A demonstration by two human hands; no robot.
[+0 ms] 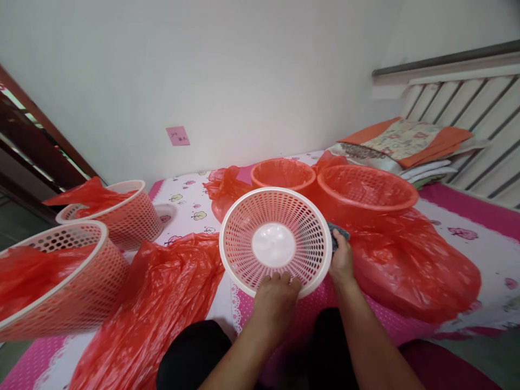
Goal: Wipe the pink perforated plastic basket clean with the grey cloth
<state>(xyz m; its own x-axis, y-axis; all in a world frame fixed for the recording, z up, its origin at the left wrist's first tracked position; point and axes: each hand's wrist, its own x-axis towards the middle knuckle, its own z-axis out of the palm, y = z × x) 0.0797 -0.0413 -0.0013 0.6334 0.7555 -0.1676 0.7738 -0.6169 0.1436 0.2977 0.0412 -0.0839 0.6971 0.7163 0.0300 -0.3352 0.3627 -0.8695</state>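
A pale pink plastic mesh basket [238, 225] is tilted toward me, its white base facing up. My left hand [278, 300] is closed over its near rim, fingers curled inside. At the basket's right side, my right hand [342, 262] grips a dark grey cloth [339, 233] against the outer wall. Part of the cloth is hidden behind the basket. A crumpled red plastic bag [174, 290] lies to the left of the basket.
At left stand two pink baskets, a near one [105, 281] and a far one [138, 222], with red plastic inside. Behind are two orange-red baskets [282, 165] [368, 187] with red bags [414, 265]. Folded fabrics [422, 138] lie back right on the patterned bedding [463, 233].
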